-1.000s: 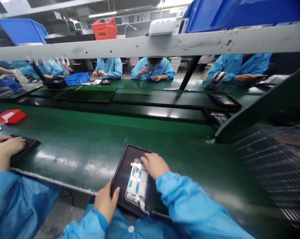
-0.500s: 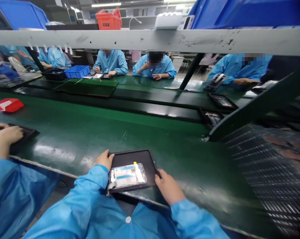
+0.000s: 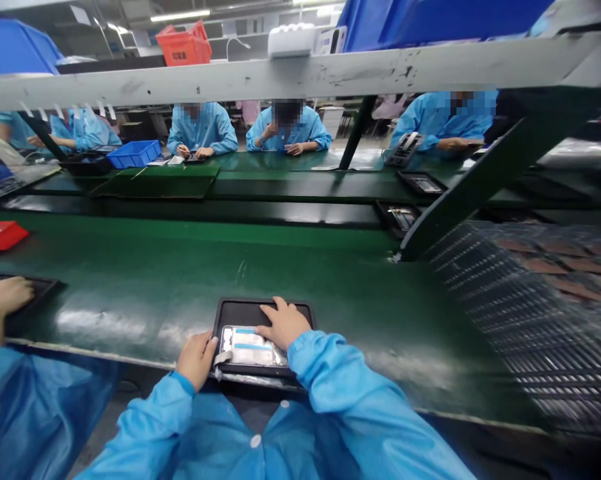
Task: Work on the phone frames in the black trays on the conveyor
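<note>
A black tray (image 3: 240, 311) lies at the bench's front edge, directly before me. In it rests a phone frame (image 3: 250, 355), silvery with blue strips, with a grey tab at its lower left. My left hand (image 3: 196, 360) is closed on the tray's left edge, thumb along the rim. Over the upper right of the phone frame is my right hand (image 3: 284, 325), fingers apart and thumb at the frame's upper edge. It hides the frame's right part; whether the fingertips press on it I cannot tell.
The green bench (image 3: 145, 267) runs across. At left, a co-worker's hand (image 3: 10, 295) is on another black tray (image 3: 43, 288), near a red bin (image 3: 3, 236). Stacked clear trays (image 3: 490, 320) stand at right, by a slanted post (image 3: 455, 193). Co-workers sit opposite.
My right hand has left the tray's right edge and moved left over the phone frame. My left hand has slid down the tray's left side. The tray now sits straighter; the view has shifted.
</note>
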`<action>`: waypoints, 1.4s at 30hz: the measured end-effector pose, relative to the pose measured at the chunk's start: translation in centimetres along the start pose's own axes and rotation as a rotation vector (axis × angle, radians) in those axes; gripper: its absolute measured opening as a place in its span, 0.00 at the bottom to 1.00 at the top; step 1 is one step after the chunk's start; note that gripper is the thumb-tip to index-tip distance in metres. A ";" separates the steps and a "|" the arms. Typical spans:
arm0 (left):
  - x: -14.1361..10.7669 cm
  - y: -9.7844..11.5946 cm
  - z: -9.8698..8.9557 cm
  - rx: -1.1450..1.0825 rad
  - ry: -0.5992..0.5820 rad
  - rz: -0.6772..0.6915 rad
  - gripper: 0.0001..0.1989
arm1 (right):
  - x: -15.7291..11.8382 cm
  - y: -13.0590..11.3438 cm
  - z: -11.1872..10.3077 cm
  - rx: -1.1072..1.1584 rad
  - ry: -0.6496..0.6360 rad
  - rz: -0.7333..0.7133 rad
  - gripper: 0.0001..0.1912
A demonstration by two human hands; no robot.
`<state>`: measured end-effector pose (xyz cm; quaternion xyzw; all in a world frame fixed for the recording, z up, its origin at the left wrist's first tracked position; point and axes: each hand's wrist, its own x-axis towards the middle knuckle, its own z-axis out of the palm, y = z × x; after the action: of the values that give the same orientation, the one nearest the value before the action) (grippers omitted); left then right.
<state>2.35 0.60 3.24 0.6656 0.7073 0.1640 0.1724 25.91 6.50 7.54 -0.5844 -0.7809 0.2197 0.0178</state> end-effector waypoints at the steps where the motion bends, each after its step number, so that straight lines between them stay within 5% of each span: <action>1: -0.3 -0.2 0.3 0.011 0.015 0.026 0.21 | 0.6 -0.2 0.0 -0.023 -0.018 -0.011 0.31; 12: -0.1 -0.1 0.2 0.097 0.017 0.018 0.23 | 3.4 1.4 -1.8 -0.024 0.056 0.088 0.23; 21: -0.1 0.7 -1.1 0.183 -0.044 -0.011 0.22 | -5.0 4.9 -0.6 0.032 0.142 0.210 0.19; 25: -0.3 2.3 -0.9 0.193 0.172 0.197 0.18 | -7.7 3.9 1.2 -0.006 0.149 0.108 0.17; 30: -1.8 6.7 0.5 0.195 0.412 0.566 0.10 | -7.4 2.4 1.5 -0.109 0.125 0.041 0.18; 37: -3.0 10.3 3.6 0.176 0.372 0.745 0.08 | -6.0 1.2 1.0 -0.091 0.068 -0.087 0.15; 42: -1.1 10.2 4.5 0.205 0.292 0.734 0.12 | -5.3 1.1 0.2 0.293 -0.051 0.036 0.15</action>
<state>13.46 0.15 4.01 0.8573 0.4524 0.2363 -0.0673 28.55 1.79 8.14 -0.5839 -0.7300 0.3463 0.0792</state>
